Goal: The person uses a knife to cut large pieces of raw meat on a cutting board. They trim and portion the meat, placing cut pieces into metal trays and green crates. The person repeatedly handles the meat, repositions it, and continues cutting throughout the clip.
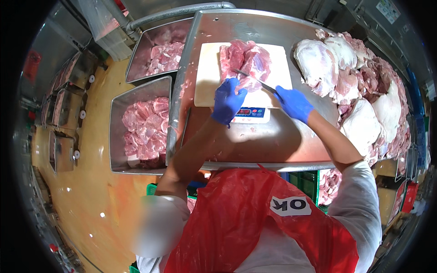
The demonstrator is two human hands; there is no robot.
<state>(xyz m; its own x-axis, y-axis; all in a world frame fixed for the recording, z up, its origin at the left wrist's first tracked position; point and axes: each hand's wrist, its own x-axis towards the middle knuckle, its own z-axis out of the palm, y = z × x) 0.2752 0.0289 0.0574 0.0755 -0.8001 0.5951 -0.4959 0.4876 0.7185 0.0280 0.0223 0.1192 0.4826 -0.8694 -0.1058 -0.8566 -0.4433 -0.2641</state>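
At eight o'clock from the white board (206,73), a steel tub (117,145) holds meat pieces (145,125). The gloved left hand (229,101) curls at seven o'clock of the meat piece (256,63) on the board; whether it grips, I cannot tell. The right hand (293,103), at four o'clock, holds the knife (267,87), blade across the meat piece.

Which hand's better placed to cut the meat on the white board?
Right, I'd say: the right hand grips the knife, its blade at the meat on the white board. The left hand shows no tool and sits by the meat's near edge, so seems better suited to steadying.
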